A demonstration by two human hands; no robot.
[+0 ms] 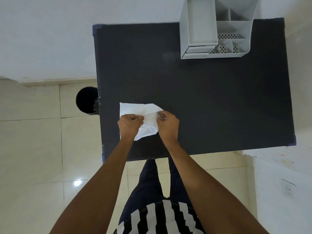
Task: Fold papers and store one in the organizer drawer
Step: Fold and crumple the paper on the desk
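Step in hand: folding, judged. Left hand [130,123] and right hand [167,122] both pinch white paper sheet [135,109], fingers [161,114] clenched on its near, crumpled part. Sheet's far flat part lies on black desk [211,98] just beyond fingers; near flap hangs between wrists. Grey desk organizer [214,29] well beyond right fingers, at far desk edge; small drawer [199,49] at its base looks shut. Next calls for squaring edges, pressing crease flat.

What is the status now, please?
Left hand and right hand both pinching paper. Organizer far corner, drawer seems shut. Path clear.
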